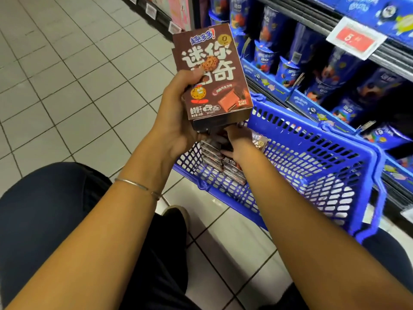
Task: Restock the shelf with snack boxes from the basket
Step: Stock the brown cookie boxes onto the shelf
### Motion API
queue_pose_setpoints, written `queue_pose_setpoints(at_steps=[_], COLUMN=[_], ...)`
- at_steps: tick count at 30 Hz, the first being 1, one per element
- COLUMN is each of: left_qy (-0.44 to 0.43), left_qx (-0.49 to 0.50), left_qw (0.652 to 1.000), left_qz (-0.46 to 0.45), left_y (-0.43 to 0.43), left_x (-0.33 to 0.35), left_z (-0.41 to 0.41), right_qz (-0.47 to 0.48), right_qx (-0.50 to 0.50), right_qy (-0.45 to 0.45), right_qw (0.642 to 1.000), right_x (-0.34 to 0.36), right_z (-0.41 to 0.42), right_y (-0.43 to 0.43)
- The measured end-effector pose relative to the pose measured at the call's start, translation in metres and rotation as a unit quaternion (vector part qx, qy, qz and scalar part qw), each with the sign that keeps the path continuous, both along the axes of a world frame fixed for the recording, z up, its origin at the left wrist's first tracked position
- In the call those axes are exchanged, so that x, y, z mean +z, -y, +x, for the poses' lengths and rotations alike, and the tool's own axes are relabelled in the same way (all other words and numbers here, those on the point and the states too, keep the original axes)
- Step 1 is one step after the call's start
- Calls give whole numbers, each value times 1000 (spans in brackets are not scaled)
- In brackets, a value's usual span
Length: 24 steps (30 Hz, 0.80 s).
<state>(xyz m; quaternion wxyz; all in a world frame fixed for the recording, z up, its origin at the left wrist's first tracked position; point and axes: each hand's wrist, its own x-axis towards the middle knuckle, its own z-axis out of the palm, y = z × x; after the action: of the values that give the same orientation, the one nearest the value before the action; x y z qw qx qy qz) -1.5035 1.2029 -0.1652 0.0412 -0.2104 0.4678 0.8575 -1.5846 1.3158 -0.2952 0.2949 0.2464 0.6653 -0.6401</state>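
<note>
Aisle surroundings around a red price tag (355, 38)
Below and left of the tag, blue snack cups (287, 70) stand in rows inside blue cardboard trays (268, 82). Far to its left lies a pale tiled floor (67, 86), with pink packs (177, 10) at the far end. Well below the tag, dark trousers (44, 209) and a shoe toe (176, 214) show.

You work under bright, even overhead store light, with white glare on the floor tiles (223, 222) below your left hand (176, 117). The box (214, 74) it grips reads sharp. To its right the cups (335, 70) smear darker, and tile lines bow toward the edges.
</note>
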Motion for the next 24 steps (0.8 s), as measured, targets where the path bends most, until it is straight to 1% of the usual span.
queue_pose_setpoints(at_steps=[3, 6, 9, 12, 14, 18, 20, 22, 24], left_qy=[-4, -18, -27, 11, 34, 25, 22, 29, 35], left_qx=[-19, -44, -66, -77, -89, -119, -129, -117, -107], left_qw=[1000, 999, 997, 997, 995, 990, 986, 985, 988], left_qz=[9, 13, 21, 26, 33, 74, 102, 123, 106], left_y=[-4, -9, -17, -28, -35, -50, -65, -82, -100], left_x=[-1, 1, 11, 39, 76, 168, 229, 293, 361], left_z=[-8, -19, -30, -35, -35, -27, -18, -7, 4], right_qz=[-49, -85, -79, -48, -28, -37, -37, -41, -68], right_qx=[-62, -94, -113, -132, -146, -195, -226, -242, -267], right_qy=[10, -19, -75, -95, -93, -113, -136, -162, -167], right_qw=[997, 992, 988, 986, 985, 973, 964, 956, 947], right_x=[4, 16, 34, 78, 121, 232, 299, 363, 433], right_z=[4, 8, 11, 21, 34, 69, 88, 105, 119], right_y=[-22, -53, -82, -108, -126, -160, -176, -192, -210])
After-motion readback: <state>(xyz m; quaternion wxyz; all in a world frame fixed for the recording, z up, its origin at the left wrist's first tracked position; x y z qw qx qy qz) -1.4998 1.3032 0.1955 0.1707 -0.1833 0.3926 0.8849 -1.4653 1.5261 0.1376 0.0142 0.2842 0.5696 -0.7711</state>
